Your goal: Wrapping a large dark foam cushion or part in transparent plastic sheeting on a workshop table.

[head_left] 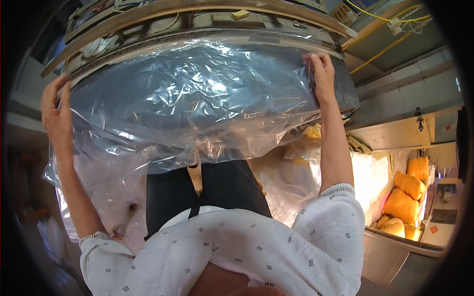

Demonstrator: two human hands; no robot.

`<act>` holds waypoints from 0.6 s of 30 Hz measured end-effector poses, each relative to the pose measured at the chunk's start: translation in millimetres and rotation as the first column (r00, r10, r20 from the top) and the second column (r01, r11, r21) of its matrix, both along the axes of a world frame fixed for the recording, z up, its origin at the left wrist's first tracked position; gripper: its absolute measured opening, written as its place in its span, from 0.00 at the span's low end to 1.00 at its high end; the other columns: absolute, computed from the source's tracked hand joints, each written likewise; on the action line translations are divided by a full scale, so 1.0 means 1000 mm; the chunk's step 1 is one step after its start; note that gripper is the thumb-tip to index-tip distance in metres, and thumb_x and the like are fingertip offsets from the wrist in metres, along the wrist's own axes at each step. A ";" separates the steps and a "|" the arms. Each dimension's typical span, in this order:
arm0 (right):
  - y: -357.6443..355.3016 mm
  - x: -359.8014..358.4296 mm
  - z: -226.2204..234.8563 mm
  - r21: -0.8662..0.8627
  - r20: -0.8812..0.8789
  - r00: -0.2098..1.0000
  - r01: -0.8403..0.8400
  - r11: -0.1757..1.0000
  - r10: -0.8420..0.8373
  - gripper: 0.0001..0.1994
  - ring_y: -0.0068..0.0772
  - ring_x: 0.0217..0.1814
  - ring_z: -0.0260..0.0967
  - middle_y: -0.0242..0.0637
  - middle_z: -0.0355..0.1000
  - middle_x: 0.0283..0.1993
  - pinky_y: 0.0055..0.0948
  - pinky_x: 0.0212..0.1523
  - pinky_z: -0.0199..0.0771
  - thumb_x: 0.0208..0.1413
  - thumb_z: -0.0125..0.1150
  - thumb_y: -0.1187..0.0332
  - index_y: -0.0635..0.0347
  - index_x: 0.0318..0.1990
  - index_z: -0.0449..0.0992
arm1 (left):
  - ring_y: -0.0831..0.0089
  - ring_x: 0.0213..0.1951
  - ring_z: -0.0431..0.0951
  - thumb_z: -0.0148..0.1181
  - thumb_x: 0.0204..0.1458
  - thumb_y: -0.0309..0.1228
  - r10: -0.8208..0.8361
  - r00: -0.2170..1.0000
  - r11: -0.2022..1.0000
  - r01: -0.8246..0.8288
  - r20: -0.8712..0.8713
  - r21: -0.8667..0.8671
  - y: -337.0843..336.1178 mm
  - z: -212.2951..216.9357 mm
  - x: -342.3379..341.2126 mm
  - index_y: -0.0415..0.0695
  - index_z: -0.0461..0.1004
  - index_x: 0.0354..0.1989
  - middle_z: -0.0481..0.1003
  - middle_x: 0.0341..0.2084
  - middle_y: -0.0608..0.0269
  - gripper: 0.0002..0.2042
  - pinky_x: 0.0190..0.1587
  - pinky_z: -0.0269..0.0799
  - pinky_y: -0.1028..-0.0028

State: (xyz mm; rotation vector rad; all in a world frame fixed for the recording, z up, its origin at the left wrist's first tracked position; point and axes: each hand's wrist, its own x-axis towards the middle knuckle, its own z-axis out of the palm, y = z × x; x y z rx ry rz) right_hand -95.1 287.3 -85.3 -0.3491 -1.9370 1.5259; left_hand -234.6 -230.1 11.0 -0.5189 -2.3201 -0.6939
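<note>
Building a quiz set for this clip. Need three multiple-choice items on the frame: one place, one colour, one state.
1. Where do the bundled orange packages lie?
A. lower right, in an open bin
B. upper left, on the worktable
C. in the person's lap

2. What colour are the cables at the upper right?
A. blue
B. yellow
C. red

3. How is the clear plastic sheet held?
A. folded in one hand
B. lying loose, untouched
C. spread wide, a hand gripping each end

Key:
1 A: the orange packages are stacked low at the right, far from the table.
2 B: the cables run yellow across the grey surface.
3 C: the left hand and right hand each pinch an edge of the clear plastic sheet, stretched across the worktable edge.
</note>
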 end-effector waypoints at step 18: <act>0.023 0.009 -0.024 -0.194 -0.099 0.995 -0.019 0.981 0.000 0.06 0.16 0.28 0.62 0.29 0.69 0.31 0.15 0.31 0.61 0.56 0.52 0.65 0.55 0.36 0.66 | 0.74 0.26 0.69 0.55 0.48 0.30 -0.831 0.553 0.524 0.815 -0.062 0.248 0.103 0.047 0.176 0.48 0.66 0.21 0.67 0.22 0.67 0.06 0.46 0.64 0.65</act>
